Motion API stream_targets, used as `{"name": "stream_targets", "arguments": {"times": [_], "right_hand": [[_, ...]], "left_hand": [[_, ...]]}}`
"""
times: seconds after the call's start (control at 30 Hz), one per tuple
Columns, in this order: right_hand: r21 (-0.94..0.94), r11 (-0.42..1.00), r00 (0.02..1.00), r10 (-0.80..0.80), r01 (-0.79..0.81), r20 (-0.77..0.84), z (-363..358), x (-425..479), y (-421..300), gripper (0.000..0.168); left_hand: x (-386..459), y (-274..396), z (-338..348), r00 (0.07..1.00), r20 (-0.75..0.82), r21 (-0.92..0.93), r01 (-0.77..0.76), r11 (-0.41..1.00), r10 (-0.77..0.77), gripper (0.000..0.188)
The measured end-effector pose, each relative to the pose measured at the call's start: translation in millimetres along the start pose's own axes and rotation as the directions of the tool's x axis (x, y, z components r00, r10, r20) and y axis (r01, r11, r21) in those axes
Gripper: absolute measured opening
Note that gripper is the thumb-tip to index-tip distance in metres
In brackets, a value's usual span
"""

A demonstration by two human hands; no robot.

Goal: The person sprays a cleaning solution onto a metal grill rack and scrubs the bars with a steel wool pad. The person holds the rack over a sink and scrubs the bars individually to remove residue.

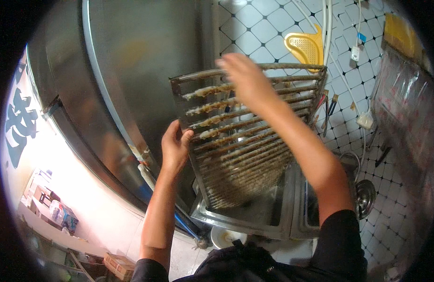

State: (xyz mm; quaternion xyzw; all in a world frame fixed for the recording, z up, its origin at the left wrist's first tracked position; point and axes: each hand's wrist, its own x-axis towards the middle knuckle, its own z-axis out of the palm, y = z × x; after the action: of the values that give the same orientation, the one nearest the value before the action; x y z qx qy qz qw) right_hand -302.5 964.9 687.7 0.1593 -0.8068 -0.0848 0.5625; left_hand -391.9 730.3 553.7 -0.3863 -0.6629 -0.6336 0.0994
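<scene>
A large slatted metal grate (252, 155), its bars coated in brown grime, stands tilted with its lower end in a stainless steel sink (245, 225). Whitish, foamy-looking streaks lie along the left ends of the upper bars. My left hand (176, 144) grips the grate's left side rail, thumb at the front. Across the upper bars is my right hand (247, 79), blurred, with its fingers stretched toward the top rail. Whether anything is under its palm is hidden.
A tall steel panel (150, 53) rises on the left. On the tiled wall hang a yellow perforated plastic strainer (305, 44) and brushes (331, 105). Plastic sheeting (404, 102) covers the right side. Below the sink stand a white bucket (218, 239) and a mop (201, 243).
</scene>
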Motion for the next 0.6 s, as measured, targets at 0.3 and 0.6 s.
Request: {"name": "stream_targets", "arguments": {"times": [0.3,0.6], "right_hand": [[0.568,0.735,0.916,0.390,-0.371,0.095,-34,-43,-20,0.042],[0.354,-0.646,0.041,0.448,-0.676,0.893,-24,-273,-136,0.049]], "left_hand": [[-13,-3,-7,0.995,-0.075,0.265,-0.038,0.963,0.060,0.045],[-142,-27,96,0.882,0.320,0.018,0.359,0.933,-0.345,0.054]]}}
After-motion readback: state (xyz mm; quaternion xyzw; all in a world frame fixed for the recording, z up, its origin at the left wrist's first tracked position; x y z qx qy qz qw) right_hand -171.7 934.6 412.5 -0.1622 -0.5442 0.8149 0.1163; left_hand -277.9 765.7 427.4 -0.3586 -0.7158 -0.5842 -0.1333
